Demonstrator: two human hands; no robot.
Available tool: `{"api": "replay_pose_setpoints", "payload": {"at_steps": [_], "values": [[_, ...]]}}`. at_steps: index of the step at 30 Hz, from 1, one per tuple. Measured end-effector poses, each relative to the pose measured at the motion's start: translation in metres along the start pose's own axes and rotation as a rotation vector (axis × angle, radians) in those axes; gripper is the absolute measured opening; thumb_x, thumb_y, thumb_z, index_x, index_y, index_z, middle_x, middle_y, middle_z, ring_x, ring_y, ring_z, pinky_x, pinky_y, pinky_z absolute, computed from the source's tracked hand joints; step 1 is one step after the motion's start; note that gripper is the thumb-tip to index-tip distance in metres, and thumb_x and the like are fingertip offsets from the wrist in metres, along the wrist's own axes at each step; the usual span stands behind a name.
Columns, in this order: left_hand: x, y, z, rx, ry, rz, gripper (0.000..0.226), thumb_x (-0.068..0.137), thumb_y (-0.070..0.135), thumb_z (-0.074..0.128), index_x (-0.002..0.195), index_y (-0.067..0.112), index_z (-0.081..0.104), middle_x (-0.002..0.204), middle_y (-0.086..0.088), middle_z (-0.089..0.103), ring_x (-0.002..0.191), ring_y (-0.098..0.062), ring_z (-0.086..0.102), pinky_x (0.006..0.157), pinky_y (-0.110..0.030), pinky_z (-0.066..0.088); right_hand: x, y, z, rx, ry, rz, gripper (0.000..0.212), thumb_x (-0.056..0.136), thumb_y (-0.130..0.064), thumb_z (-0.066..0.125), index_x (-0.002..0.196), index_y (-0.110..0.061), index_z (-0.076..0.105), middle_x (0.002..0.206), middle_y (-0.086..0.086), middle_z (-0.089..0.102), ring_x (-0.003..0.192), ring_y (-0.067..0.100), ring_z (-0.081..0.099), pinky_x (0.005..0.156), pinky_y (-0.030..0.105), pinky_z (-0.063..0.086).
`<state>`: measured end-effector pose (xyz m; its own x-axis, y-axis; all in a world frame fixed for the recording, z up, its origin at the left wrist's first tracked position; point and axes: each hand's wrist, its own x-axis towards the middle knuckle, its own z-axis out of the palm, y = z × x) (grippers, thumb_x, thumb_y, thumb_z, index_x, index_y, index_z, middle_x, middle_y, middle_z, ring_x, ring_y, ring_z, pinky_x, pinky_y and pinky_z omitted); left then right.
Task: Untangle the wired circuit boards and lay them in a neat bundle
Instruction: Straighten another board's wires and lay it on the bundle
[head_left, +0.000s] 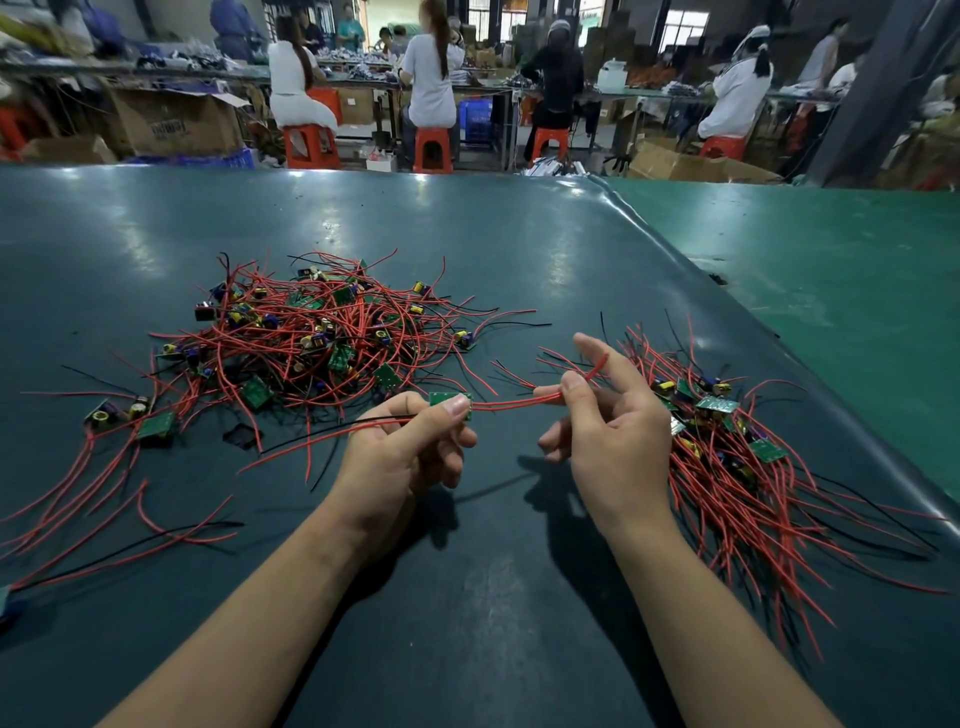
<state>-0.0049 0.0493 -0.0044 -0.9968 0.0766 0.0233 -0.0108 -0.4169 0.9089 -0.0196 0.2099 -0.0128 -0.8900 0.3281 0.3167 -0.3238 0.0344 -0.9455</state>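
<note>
Item 1: tangled pile (311, 332) of wired boards, lying on the dark table (493, 571) at my left. Item 2: my left hand (400, 457), its fingers pinching 1 green circuit board (451, 401) above the table. Item 3: red wire (519, 402), stretching rightward to my right hand (613, 441), whose thumb and forefinger are pinching it. Item 4: sorted bundle (727, 457), lying just right of that hand.

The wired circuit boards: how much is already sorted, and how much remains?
Done: a smaller bundle lies at the right, wires roughly aligned. In hand: the left hand pinches one board while the right hand pinches its red wires. Left: the larger tangled pile.
</note>
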Motion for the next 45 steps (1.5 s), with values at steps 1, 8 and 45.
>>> {"api": "replay_pose_setpoints", "payload": {"at_steps": [1, 8, 45], "values": [[0.0, 0.0, 0.0, 0.003, -0.002, 0.001, 0.027, 0.07, 0.02, 0.068, 0.046, 0.022, 0.056, 0.058, -0.004, 0.062, 0.042, -0.01, 0.047, 0.042, -0.019, 0.04, 0.0, 0.0, 0.0, 0.02, 0.0, 0.005, 0.029, 0.098, -0.008, 0.054, 0.106, -0.034, 0.064, 0.072, 0.007, 0.07, 0.041, 0.017, 0.058, 0.04, 0.023, 0.046], [0.001, -0.002, -0.001, 0.005, -0.006, 0.005, 0.026, 0.069, 0.021, 0.07, 0.048, 0.022, 0.056, 0.059, -0.006, 0.062, 0.041, -0.012, 0.047, 0.041, -0.019, 0.04, 0.0, -0.003, -0.001, 0.126, 0.055, 0.05, 0.015, 0.1, -0.009, 0.051, 0.095, -0.017, 0.063, 0.077, 0.009, 0.074, 0.035, 0.015, 0.053, 0.035, 0.02, 0.04], [0.005, 0.001, -0.011, -0.1, 0.101, 0.042, 0.025, 0.073, 0.029, 0.068, 0.07, 0.015, 0.047, 0.06, 0.0, 0.058, 0.042, -0.009, 0.04, 0.044, -0.021, 0.032, 0.016, -0.007, -0.013, 0.44, 0.112, 0.362, 0.02, 0.099, -0.012, 0.052, 0.081, -0.013, 0.058, 0.055, 0.0, 0.052, 0.035, 0.006, 0.039, 0.035, 0.015, 0.026]]}}
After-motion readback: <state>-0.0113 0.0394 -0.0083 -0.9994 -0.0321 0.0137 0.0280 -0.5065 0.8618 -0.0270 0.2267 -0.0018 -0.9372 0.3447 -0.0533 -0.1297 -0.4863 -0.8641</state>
